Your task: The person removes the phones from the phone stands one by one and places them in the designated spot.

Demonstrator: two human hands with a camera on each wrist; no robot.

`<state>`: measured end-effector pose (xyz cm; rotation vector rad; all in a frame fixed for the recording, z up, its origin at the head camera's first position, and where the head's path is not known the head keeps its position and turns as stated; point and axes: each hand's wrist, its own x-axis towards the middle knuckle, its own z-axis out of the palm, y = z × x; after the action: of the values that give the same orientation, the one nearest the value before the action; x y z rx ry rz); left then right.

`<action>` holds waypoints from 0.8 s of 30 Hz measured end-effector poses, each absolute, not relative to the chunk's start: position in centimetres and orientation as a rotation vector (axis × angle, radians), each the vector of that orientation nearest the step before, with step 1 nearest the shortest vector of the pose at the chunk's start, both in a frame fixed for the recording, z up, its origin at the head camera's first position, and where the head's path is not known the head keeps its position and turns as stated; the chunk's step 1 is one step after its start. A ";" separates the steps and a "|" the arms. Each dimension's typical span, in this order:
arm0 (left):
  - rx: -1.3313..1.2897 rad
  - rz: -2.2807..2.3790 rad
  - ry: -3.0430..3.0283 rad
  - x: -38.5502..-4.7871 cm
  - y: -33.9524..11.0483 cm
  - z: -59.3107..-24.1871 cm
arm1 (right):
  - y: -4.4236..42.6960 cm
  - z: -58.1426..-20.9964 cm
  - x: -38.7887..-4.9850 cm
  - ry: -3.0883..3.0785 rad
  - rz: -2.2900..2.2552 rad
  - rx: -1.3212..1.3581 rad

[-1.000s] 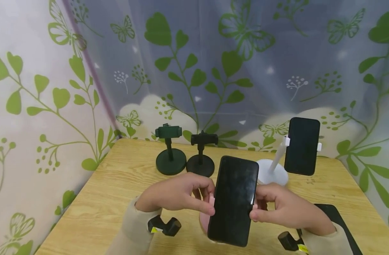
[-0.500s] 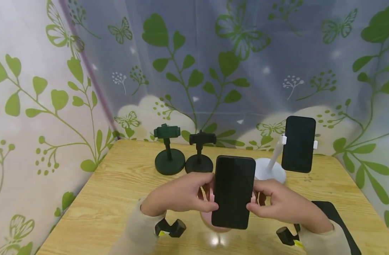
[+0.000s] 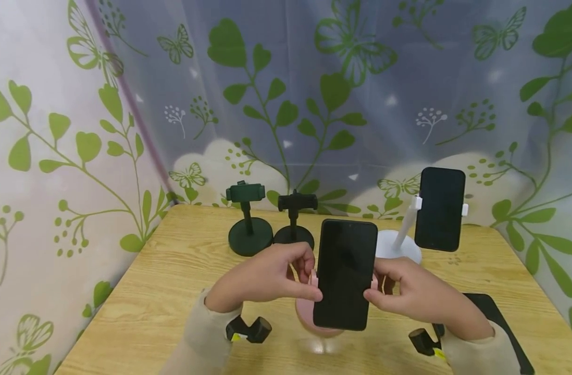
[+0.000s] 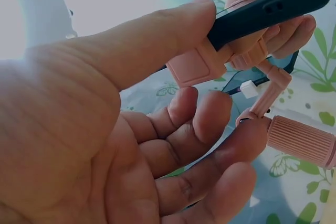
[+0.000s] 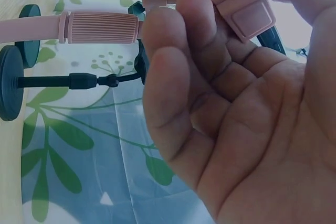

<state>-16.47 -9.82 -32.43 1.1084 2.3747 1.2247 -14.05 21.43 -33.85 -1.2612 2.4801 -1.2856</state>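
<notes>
A black phone (image 3: 345, 276) sits upright in the clamp of a pink phone stand, whose round base (image 3: 308, 315) shows behind it. My left hand (image 3: 267, 273) is at the phone's left edge. Its thumb presses the phone's front edge, and its fingers curl behind the pink clamp jaw; the left wrist view leaves some space between most fingertips and that clamp. My right hand (image 3: 410, 289) holds the opposite edge, thumb in front and fingers curled behind the clamp. A ribbed pink stem (image 4: 302, 140) appears below the clamp in the left wrist view. The phone's back is mostly hidden.
Behind stand a green phone stand (image 3: 250, 237) and a black one (image 3: 294, 234). A white stand (image 3: 400, 245) to the right bears another phone (image 3: 439, 208). One dark flat device (image 3: 494, 312) lies by my right forearm on the wooden table (image 3: 140, 312).
The phone has swung more upright and straighter, its lower edge rising away from me. More of the pink base now shows. Both hands have moved slightly up with it and stay at its edges.
</notes>
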 end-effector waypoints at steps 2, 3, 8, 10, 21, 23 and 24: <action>1.107 1.236 2.353 -16.4 -9.8 -32.4 | 21.4 -33.7 -13.9 2.481 -1.285 -1.257; 1.110 1.237 2.345 -16.3 -9.8 -32.4 | 21.4 -33.7 -13.8 2.484 -1.282 -1.252; 1.133 1.230 2.321 -16.3 -9.9 -32.5 | 21.4 -33.4 -13.6 2.500 -1.263 -1.246; 1.158 1.234 2.318 -16.3 -10.0 -32.5 | 21.4 -33.3 -13.5 2.509 -1.252 -1.232; 1.165 1.172 2.473 -16.0 -10.0 -31.9 | 19.6 -32.5 -12.3 3.049 -1.617 -0.678; 1.149 1.158 2.478 -15.9 -9.9 -31.9 | 18.8 -32.5 -11.5 3.188 -1.740 -0.664; 1.140 1.153 2.479 -15.9 -9.8 -32.0 | 18.4 -32.4 -11.1 3.240 -1.806 -0.683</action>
<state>-15.86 -9.84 -31.99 1.1405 2.4792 1.1529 -11.14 18.44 -32.42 -0.6829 3.2395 -1.8061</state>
